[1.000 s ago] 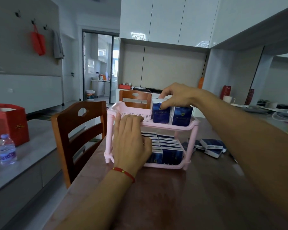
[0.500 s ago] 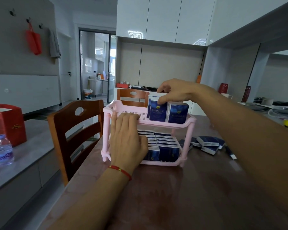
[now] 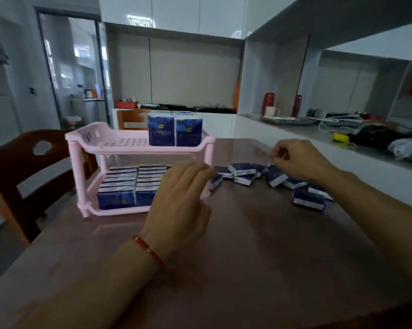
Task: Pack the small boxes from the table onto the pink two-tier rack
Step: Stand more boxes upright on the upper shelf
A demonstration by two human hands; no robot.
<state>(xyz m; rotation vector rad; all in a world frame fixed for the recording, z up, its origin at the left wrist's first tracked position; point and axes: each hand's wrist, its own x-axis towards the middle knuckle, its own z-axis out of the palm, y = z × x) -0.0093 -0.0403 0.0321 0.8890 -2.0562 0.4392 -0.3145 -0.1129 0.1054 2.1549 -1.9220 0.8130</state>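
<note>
Starting nearest the camera, the left hand (image 3: 181, 200) hovers in front of the pink two-tier rack (image 3: 138, 148), at its right front corner, fingers loosely extended and holding nothing; a red cord bracelet (image 3: 150, 251) sits on that wrist. To the right of the rack, the right hand (image 3: 295, 160) is lowered over the loose boxes (image 3: 242, 169) scattered on the table (image 3: 247, 245), fingertips drawn together as if pinching — whether they already grip a box cannot be told.

Task progress, judged from the layout:
- Lower tier (image 3: 129, 184): packed with upright boxes in two columns and, as far as can be seen, full.
- Upper tier (image 3: 119, 141): two boxes (image 3: 174, 130) stand at its right end; the left portion of the tier is bare grid.
- Remaining: the cluster of loose boxes lying flat and tilted on the table, right of the rack.

Roughly half or more of the job appears done — the upper tier remains to be filled.

Markings: the dark blue box fronts carry a small yellow emblem and a line of pale lettering, too blurred to read
</note>
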